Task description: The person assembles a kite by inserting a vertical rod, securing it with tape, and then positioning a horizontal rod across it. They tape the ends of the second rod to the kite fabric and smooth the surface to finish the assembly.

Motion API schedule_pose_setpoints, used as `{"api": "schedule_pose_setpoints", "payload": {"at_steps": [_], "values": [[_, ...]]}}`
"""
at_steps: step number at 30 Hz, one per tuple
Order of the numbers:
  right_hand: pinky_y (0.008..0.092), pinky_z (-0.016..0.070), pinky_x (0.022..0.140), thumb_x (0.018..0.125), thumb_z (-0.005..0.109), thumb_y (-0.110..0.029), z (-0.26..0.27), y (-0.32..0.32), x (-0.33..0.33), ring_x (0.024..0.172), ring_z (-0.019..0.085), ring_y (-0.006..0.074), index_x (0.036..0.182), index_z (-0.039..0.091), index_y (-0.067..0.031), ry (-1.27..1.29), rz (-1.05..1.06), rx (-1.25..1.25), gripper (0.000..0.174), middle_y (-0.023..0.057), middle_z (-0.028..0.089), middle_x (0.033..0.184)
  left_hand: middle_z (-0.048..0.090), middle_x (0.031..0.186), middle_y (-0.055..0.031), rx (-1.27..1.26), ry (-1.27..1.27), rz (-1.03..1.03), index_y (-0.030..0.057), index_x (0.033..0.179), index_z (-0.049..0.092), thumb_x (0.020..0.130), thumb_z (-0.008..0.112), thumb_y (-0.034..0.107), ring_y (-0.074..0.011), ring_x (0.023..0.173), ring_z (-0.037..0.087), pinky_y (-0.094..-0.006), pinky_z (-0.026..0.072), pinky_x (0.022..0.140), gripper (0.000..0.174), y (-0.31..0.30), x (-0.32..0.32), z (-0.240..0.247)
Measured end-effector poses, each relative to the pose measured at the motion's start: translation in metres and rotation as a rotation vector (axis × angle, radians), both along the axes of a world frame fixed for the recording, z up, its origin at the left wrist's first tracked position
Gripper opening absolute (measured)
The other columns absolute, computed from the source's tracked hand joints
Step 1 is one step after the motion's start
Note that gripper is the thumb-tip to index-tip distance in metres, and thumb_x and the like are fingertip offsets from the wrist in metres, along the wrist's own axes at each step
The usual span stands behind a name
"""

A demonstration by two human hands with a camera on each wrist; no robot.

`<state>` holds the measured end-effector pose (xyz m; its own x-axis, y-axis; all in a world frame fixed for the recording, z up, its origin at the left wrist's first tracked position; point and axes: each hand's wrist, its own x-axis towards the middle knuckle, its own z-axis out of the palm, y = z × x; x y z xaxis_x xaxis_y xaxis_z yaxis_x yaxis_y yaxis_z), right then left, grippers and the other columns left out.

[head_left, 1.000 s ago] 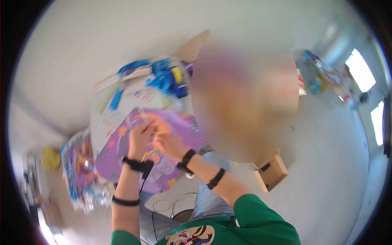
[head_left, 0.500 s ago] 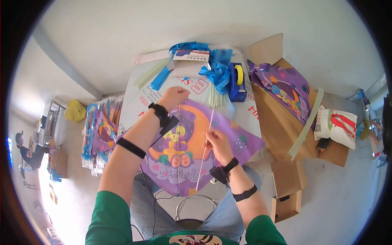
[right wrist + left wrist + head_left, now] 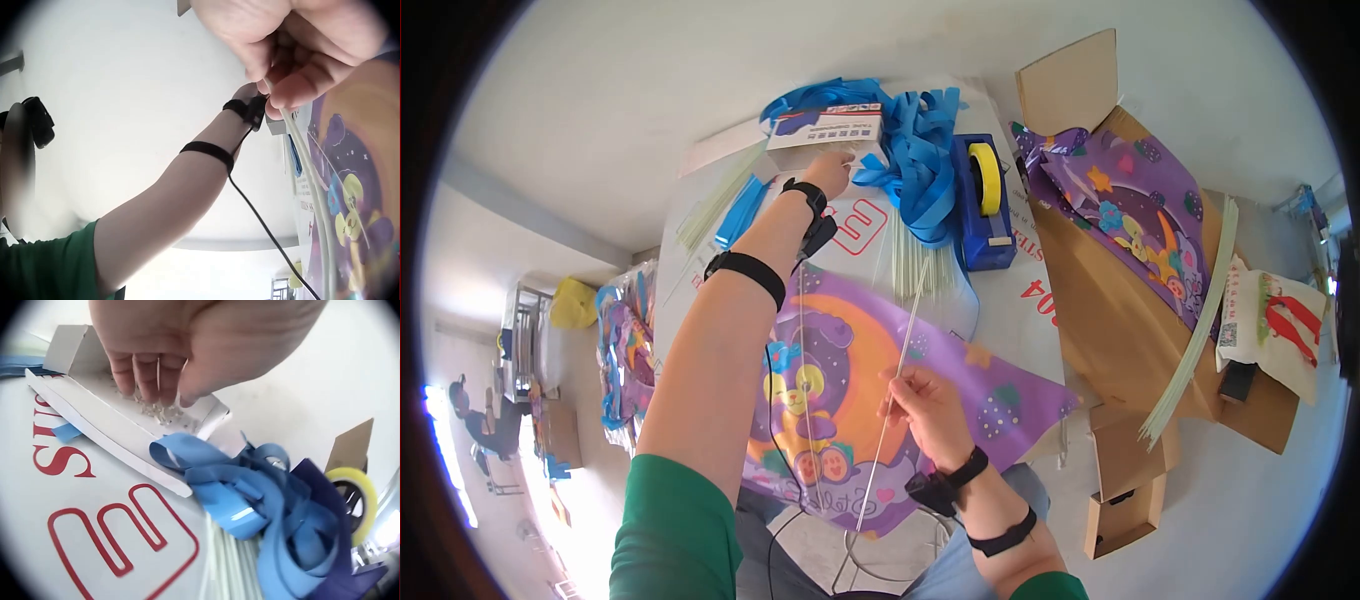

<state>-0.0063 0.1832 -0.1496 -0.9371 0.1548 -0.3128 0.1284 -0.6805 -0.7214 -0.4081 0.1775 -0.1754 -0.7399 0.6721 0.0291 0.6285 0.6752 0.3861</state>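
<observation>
Fetching a small part, it seems: the left hand (image 3: 830,172) dips its fingertips into the white box (image 3: 825,128) at the bench's (image 3: 1012,300) far edge, whether gripping anything I cannot tell; the right hand (image 3: 925,400) pinches the thin rod (image 3: 908,335) over the kite (image 3: 840,330) at the near edge. Next calls for a fine pinch

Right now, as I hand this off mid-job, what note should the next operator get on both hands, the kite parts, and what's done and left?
Left hand: fingertips dipped in the small white box at the table's far side, among tiny pale bits; cannot tell if it pinches one.
Right hand: pinches a thin white rod slanted over the purple kite.
Nearby: blue ribbons, tape dispenser, spare rods.
Done: kite spread flat, rod in hand.
Left: probably fixing the rod to the kite; nothing shows it attached.
</observation>
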Motion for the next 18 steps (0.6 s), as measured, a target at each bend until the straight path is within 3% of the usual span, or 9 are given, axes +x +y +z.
{"api": "schedule_pose_setpoints", "payload": {"at_steps": [2, 5, 12, 14, 16, 18], "values": [[0.0223, 0.0445, 0.058, 0.094, 0.051, -0.013, 0.002, 0.001, 0.000, 0.066, 0.060, 0.0113, 0.105, 0.058, 0.0002, -0.024, -0.006, 0.011, 0.019, 0.0042, 0.060, 0.075, 0.051, 0.124, -0.0220, -0.009, 0.110, -0.089, 0.0062, 0.114, 0.059, 0.084, 0.047, 0.008, -0.0370, 0.108, 0.053, -0.0410, 0.0448, 0.090, 0.033, 0.014, -0.013, -0.019], [0.0224, 0.0453, 0.059, 0.094, 0.051, -0.014, 0.002, 0.000, 0.001, 0.066, 0.058, 0.0108, 0.106, 0.058, -0.0001, -0.054, 0.005, -0.013, 0.019, 0.0068, 0.062, 0.076, 0.045, 0.129, -0.0241, 0.033, 0.254, -0.111, 0.0048, 0.117, 0.056, 0.082, 0.046, 0.004, -0.0391, 0.113, 0.049, -0.0414, 0.0425, 0.094, 0.036, 0.033, -0.028, -0.039], [0.0213, 0.0451, 0.057, 0.095, 0.050, -0.014, 0.007, 0.007, 0.004, 0.062, 0.056, 0.0098, 0.106, 0.057, -0.0001, -0.165, 0.058, -0.109, 0.019, 0.0074, 0.061, 0.076, 0.050, 0.125, -0.0238, -0.407, 0.263, -0.074, 0.0058, 0.118, 0.056, 0.083, 0.044, 0.004, -0.0369, 0.117, 0.048, -0.0412, 0.0397, 0.099, 0.037, 0.065, -0.026, -0.021], [0.0211, 0.0449, 0.057, 0.095, 0.050, -0.014, 0.005, 0.008, 0.004, 0.062, 0.056, 0.0096, 0.106, 0.057, -0.0003, -0.167, 0.047, -0.123, 0.019, 0.0073, 0.061, 0.076, 0.048, 0.128, -0.0237, -0.431, 0.246, -0.053, 0.0049, 0.123, 0.053, 0.086, 0.043, 0.008, -0.0364, 0.119, 0.047, -0.0411, 0.0401, 0.098, 0.038, 0.067, -0.037, -0.029], [0.0209, 0.0447, 0.056, 0.095, 0.050, -0.014, 0.006, 0.007, 0.005, 0.062, 0.056, 0.0093, 0.106, 0.057, -0.0006, -0.165, 0.035, -0.138, 0.019, 0.0072, 0.061, 0.076, 0.045, 0.132, -0.0232, -0.401, 0.588, -0.063, 0.0032, 0.127, 0.049, 0.088, 0.042, 0.010, -0.0358, 0.120, 0.046, -0.0411, 0.0405, 0.098, 0.040, 0.067, -0.050, -0.052], [0.0208, 0.0445, 0.056, 0.095, 0.050, -0.013, 0.009, 0.007, 0.003, 0.062, 0.056, 0.0088, 0.106, 0.057, -0.0010, -0.173, 0.026, -0.170, 0.018, 0.0067, 0.061, 0.076, 0.042, 0.134, -0.0226, -0.353, 0.523, -0.027, 0.0027, 0.130, 0.045, 0.089, 0.041, 0.010, -0.0352, 0.121, 0.045, -0.0407, 0.0400, 0.098, 0.042, 0.068, -0.057, -0.059]]}}
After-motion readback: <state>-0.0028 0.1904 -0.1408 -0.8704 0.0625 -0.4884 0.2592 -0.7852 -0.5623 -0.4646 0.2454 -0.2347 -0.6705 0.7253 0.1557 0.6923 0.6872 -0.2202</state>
